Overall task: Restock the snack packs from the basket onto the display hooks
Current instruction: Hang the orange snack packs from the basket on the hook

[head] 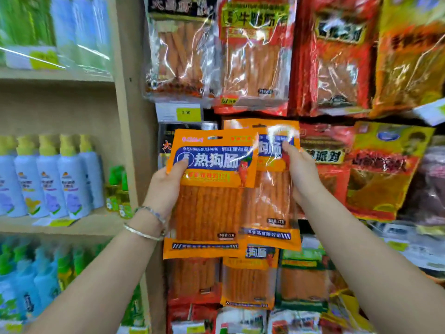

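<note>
The front pack (212, 196), orange with a blue band of white characters and a clear window showing reddish sticks, is held upright before the display, its punched top just under a price tag (185, 113). The left hand (168, 186) grips its left edge, thumb pressed on the blue band, fingers hidden behind. This pack overlaps a second pack (268, 201) of the same kind, which sits slightly higher and just to the right. The right hand (302, 175) holds that one by its right edge, thumb on the front near the top (whether it hangs on a hook or is only held, I cannot tell). Below both, a third pack (248, 283) of the same sort sits in the next row down. Other snacks crowd round them: clear bags (178, 56) of sticks above, red bags (337, 68) up to the right, a yellow bag (385, 174) beyond the right hand. Two bracelets (149, 225) circle the left wrist. A wooden upright (130, 112) divides the snacks from shelves on the left, where bottles (60, 179) with yellow caps stand in a row
</note>
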Demonstrator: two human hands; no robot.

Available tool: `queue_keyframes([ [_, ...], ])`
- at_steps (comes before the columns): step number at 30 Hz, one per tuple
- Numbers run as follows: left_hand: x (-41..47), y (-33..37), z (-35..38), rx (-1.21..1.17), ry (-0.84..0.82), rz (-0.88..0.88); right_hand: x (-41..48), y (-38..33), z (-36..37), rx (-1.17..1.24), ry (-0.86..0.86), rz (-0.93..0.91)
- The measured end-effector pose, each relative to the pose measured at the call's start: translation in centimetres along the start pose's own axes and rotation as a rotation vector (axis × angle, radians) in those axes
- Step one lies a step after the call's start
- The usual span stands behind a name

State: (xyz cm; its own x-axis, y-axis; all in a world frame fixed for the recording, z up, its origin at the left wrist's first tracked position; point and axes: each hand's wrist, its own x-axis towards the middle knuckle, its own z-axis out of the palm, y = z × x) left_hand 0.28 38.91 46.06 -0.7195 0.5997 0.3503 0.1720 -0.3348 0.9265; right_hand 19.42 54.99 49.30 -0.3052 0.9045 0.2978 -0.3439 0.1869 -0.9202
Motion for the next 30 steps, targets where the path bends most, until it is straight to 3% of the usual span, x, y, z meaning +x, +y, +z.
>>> queue_keyframes([
  [10, 4.4, -1.8, 1.3, -0.039, -0.144, -0.095, 5.5, 2.1, 0.7, -0.071, 0.057, 0.018],
  [22, 5.4, -2.4, 3.9, 0.045, -0.223, 0.008, 3.0, 3.9, 0.0, -0.337, 0.249, -0.575],
  [25, 4.8, -1.9, 5.0, 0.104, -0.266, 0.025, 2.4, 2.9, 0.4, -0.161, 0.107, -0.447],
  [27, 4.4, -1.3, 5.7, 0.139, -0.302, 0.099, 2.5, 2.5, 0.6, -0.169, 0.026, -0.368],
  [30, 4.6, -0.6, 6.6, 0.113, -0.293, 0.261, 2.6, 2.1, 0.6, -0.155, 0.026, -0.423],
])
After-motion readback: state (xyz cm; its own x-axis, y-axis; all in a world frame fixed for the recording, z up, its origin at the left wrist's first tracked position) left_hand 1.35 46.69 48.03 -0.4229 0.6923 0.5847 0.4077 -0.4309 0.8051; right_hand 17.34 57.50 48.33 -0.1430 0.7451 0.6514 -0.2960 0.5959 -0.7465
